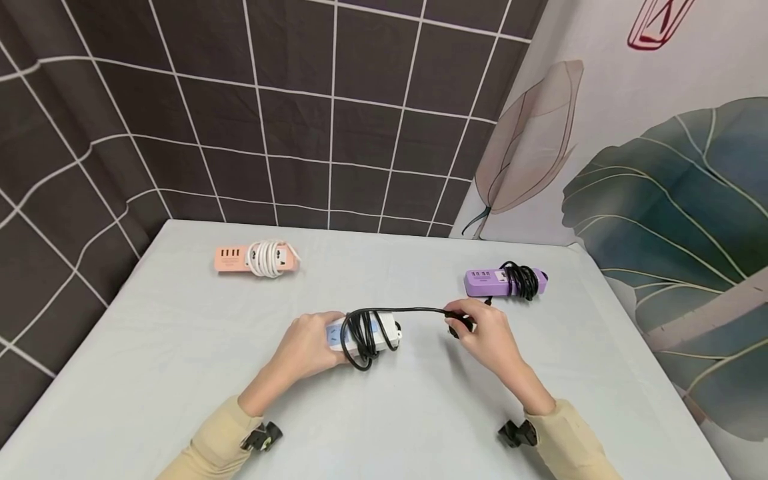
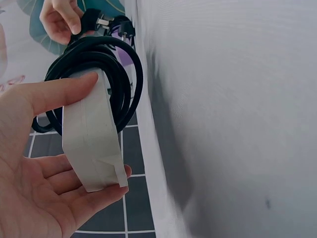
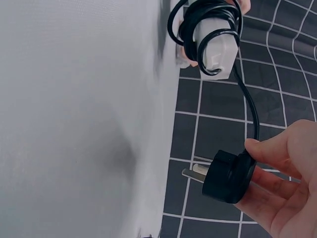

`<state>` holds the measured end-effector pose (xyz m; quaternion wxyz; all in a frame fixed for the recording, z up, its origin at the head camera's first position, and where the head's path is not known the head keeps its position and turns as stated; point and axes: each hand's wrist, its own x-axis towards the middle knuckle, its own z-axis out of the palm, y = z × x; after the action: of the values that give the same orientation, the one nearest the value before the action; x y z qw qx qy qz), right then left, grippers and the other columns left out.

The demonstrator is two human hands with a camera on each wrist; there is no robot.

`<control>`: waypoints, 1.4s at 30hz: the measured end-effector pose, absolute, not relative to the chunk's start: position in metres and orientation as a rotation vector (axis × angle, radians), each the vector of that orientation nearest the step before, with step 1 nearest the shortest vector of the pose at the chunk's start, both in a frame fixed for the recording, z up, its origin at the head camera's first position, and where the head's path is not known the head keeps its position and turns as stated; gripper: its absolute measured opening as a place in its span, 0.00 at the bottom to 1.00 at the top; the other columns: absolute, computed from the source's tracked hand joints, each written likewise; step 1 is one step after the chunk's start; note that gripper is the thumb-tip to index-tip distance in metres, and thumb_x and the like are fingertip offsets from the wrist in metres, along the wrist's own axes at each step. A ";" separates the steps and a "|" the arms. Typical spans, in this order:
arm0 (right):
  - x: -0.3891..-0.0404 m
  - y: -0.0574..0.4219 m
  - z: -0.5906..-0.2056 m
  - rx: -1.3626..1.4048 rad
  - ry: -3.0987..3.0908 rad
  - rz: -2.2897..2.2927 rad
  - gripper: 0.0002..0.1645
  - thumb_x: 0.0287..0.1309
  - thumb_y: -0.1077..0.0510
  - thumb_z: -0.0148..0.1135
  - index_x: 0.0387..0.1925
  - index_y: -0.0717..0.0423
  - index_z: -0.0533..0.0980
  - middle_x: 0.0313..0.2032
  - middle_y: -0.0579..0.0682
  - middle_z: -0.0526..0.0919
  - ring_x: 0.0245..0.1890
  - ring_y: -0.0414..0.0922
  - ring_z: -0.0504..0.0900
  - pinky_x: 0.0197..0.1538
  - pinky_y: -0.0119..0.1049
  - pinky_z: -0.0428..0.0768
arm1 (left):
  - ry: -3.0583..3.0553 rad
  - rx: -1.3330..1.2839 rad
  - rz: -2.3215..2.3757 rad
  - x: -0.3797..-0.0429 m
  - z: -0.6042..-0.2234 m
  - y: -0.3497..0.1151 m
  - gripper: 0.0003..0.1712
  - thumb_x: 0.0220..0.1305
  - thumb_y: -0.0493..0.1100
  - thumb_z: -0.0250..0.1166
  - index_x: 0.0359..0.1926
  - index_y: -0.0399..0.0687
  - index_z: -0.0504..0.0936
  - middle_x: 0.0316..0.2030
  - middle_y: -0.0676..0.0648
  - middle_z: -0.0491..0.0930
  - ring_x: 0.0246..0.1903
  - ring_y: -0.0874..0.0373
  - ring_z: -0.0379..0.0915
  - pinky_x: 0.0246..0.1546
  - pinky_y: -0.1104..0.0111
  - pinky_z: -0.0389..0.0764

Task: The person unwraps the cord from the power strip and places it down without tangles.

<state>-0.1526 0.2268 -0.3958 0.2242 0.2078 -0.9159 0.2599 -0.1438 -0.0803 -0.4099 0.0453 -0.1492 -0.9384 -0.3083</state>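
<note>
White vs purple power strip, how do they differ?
The white power strip is held in the left hand; the purple power strip lies on the table. The white strip's cord runs partly out to the right hand; the purple strip's cord is bundled round it. Both cords are black.

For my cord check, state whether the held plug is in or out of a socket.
Out: the plug is held by the right hand, its metal pins exposed in the air.

Black cord (image 1: 363, 337) hides part of the white power strip (image 2: 94, 141), and in the head view your left hand (image 1: 310, 340) covers one end. Your sleeves (image 1: 219, 437) run off that view's bottom edge; the dark marks (image 1: 481, 275) on the purple power strip (image 1: 480, 287) are too small to read.
</note>
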 end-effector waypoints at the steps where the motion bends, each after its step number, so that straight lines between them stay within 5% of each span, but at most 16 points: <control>1: -0.152 0.228 -0.396 0.575 -2.527 0.720 0.12 0.45 0.68 0.72 0.35 0.55 0.83 0.30 0.46 0.86 0.28 0.39 0.82 0.31 0.34 0.79 | -2.865 -0.454 -0.940 -0.144 -0.410 -0.080 0.38 0.29 0.46 0.79 0.49 0.40 0.82 0.32 0.43 0.85 0.24 0.58 0.74 0.27 0.68 0.74; 42: -0.133 0.252 -0.402 0.630 -2.592 0.873 0.14 0.44 0.71 0.71 0.33 0.53 0.82 0.33 0.45 0.86 0.34 0.40 0.84 0.39 0.35 0.84 | -2.849 -0.428 -0.941 -0.150 -0.408 -0.089 0.38 0.32 0.45 0.79 0.50 0.38 0.81 0.27 0.46 0.83 0.20 0.62 0.69 0.22 0.71 0.71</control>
<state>-0.1334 0.2519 -0.4024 0.1668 0.2215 -0.9105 0.3067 -0.1499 -0.0894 -0.4077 0.0553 -0.1411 -0.9385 -0.3101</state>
